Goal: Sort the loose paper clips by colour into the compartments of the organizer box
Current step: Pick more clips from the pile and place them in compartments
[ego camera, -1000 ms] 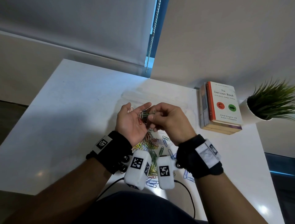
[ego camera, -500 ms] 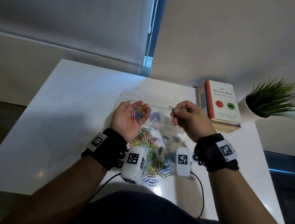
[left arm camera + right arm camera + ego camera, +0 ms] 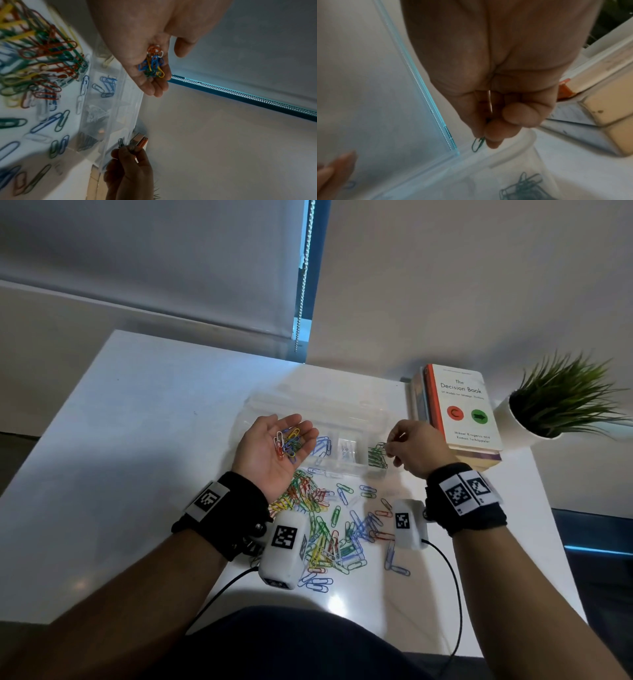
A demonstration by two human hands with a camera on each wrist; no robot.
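My left hand lies palm up over the left end of the clear organizer box, cupping several mixed clips. My right hand pinches a green clip above the box's right compartment, where a heap of green clips lies. Blue clips fill a left compartment and pale ones the middle. A loose multicoloured pile of clips spreads on the white table in front of the box.
A stack of books lies right of the box, close to my right hand. A potted plant stands at the table's far right. A blind's bead chain hangs behind. Wrist-camera cables trail off the near edge.
My hands have separated. The right hand took a green clip from the left palm and carried it rightward over the green compartment. The left hand stayed cupped.
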